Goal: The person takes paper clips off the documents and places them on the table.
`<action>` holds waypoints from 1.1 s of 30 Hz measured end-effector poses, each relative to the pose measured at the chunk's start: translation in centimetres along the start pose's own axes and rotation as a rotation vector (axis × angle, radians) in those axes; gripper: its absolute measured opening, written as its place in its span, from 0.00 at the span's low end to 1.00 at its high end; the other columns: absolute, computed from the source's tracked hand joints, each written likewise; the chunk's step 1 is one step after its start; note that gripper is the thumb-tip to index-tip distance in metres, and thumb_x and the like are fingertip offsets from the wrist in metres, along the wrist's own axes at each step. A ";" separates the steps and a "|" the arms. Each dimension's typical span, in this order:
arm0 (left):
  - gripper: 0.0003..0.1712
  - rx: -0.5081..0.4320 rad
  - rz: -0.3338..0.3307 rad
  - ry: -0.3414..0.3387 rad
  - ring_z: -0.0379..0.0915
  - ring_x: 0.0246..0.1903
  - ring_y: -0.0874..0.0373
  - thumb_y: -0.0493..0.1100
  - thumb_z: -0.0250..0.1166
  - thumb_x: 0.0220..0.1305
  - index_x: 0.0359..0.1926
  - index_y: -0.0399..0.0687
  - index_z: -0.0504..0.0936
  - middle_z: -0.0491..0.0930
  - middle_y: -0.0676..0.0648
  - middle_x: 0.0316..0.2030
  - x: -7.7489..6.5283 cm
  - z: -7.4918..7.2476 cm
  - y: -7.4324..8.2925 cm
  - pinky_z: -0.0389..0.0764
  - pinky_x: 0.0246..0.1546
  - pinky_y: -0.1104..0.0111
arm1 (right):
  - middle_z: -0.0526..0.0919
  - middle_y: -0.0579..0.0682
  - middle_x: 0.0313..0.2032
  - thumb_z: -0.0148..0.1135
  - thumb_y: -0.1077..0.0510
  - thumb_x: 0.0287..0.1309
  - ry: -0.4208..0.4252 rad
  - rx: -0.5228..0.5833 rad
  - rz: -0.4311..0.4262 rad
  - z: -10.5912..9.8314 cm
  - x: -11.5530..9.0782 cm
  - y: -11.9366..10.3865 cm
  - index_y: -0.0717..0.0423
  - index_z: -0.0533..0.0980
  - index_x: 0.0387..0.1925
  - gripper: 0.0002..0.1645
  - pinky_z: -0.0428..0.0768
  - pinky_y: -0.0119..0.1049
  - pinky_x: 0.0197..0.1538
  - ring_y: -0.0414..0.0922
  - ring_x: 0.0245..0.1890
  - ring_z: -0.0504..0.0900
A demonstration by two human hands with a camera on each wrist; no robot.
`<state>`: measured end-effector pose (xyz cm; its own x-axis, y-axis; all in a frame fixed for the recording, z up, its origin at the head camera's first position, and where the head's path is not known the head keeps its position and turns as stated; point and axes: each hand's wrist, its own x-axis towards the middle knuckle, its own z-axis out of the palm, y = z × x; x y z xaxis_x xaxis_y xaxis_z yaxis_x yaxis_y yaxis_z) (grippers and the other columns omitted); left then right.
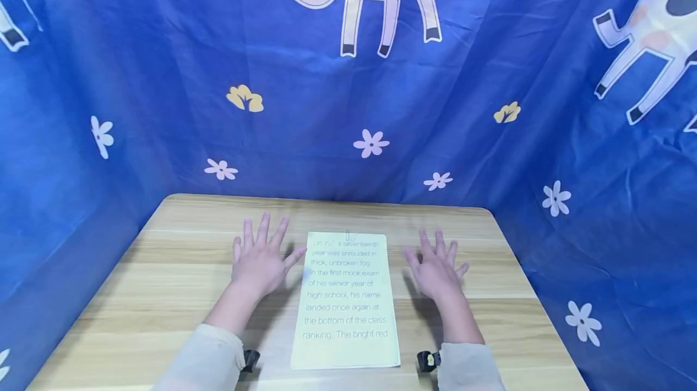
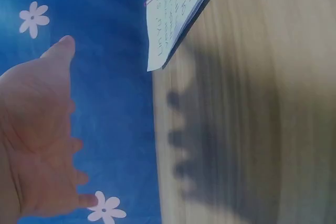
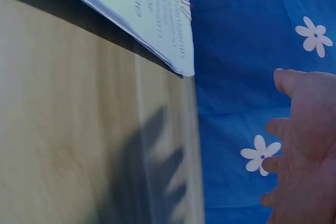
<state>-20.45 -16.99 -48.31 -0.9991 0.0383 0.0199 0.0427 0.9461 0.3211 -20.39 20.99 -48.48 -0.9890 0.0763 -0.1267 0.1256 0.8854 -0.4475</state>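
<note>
Nearest me, two sleeves (image 1: 204,358) lead to the left hand (image 1: 262,264) and right hand (image 1: 437,271), fingers splayed straight above the table (image 1: 163,294). I see the paper (image 1: 346,313) lying between them, with wood running outward past both to the side edges.

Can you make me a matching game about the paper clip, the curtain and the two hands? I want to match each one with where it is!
Things:
1. Paper clip
2. Left hand
3. Curtain
4. Right hand

Places:
A. Behind the table
B. Over the wood, on the right side of the paper
C. At the paper's top edge
D. Over the wood, on the left side of the paper

Right pairs:
1-C, 2-D, 3-A, 4-B
</note>
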 end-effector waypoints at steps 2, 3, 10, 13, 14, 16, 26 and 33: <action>0.53 -0.006 0.024 0.024 0.22 0.84 0.23 0.82 0.39 0.76 0.89 0.63 0.41 0.31 0.37 0.88 0.5 0.0 0.0 0.35 0.79 0.23 | 0.25 0.54 0.88 0.25 0.14 0.72 0.021 0.015 -0.007 -0.3 -0.1 0.1 0.33 0.39 0.89 0.55 0.19 0.85 0.71 0.71 0.84 0.18; 0.52 -0.007 0.036 0.034 0.25 0.84 0.23 0.81 0.39 0.77 0.89 0.62 0.42 0.34 0.36 0.88 0.7 0.1 -0.1 0.39 0.79 0.23 | 0.25 0.54 0.88 0.26 0.14 0.73 0.029 0.018 -0.008 -0.5 -0.1 0.2 0.33 0.38 0.89 0.54 0.20 0.85 0.71 0.71 0.84 0.18; 0.48 -0.284 0.115 -0.042 0.44 0.82 0.20 0.71 0.45 0.83 0.89 0.54 0.42 0.37 0.30 0.87 2.5 0.8 -0.1 0.52 0.76 0.23 | 0.29 0.53 0.89 0.36 0.21 0.78 0.074 0.078 -0.026 -0.9 0.0 0.0 0.32 0.40 0.89 0.49 0.27 0.84 0.76 0.68 0.86 0.23; 0.48 -0.437 0.100 -0.127 0.49 0.80 0.20 0.65 0.50 0.85 0.89 0.48 0.41 0.36 0.26 0.85 3.6 1.6 -0.2 0.54 0.77 0.25 | 0.35 0.56 0.89 0.45 0.27 0.80 0.129 0.165 -0.055 -0.9 0.2 -0.2 0.36 0.45 0.89 0.47 0.31 0.83 0.78 0.69 0.87 0.30; 0.48 -0.476 0.081 -0.148 0.51 0.80 0.20 0.63 0.52 0.85 0.88 0.47 0.41 0.38 0.25 0.85 4.0 1.9 -0.2 0.55 0.77 0.26 | 0.38 0.56 0.89 0.47 0.30 0.81 0.142 0.196 -0.063 -0.9 0.2 -0.3 0.37 0.47 0.89 0.46 0.32 0.82 0.79 0.69 0.87 0.32; 0.49 -0.533 0.038 -0.174 0.55 0.79 0.22 0.60 0.55 0.84 0.88 0.43 0.42 0.43 0.24 0.84 4.7 2.6 -0.2 0.57 0.79 0.30 | 0.41 0.58 0.89 0.50 0.32 0.81 0.157 0.249 -0.065 -0.9 0.2 -0.4 0.38 0.48 0.88 0.46 0.33 0.80 0.80 0.68 0.88 0.36; 0.42 -0.507 -0.079 -0.134 0.64 0.73 0.28 0.54 0.59 0.79 0.79 0.30 0.63 0.72 0.28 0.70 7.5 5.8 0.9 0.66 0.77 0.38 | 0.51 0.57 0.87 0.56 0.39 0.80 0.170 0.429 -0.048 -0.1 -0.1 -0.7 0.38 0.57 0.85 0.40 0.57 0.74 0.81 0.66 0.85 0.54; 0.22 -0.671 -0.116 -0.085 0.74 0.65 0.34 0.46 0.59 0.80 0.65 0.36 0.77 0.78 0.31 0.63 7.8 6.3 1.5 0.73 0.73 0.43 | 0.66 0.56 0.79 0.58 0.45 0.79 0.161 0.496 -0.088 1.2 0.1 -1.5 0.44 0.66 0.81 0.34 0.67 0.70 0.78 0.64 0.80 0.66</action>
<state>-28.22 -13.26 -53.62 -0.9933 -0.0001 -0.1158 -0.0973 0.5427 0.8343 -20.56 19.12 -48.84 -0.9920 0.1159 0.0502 0.0253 0.5714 -0.8203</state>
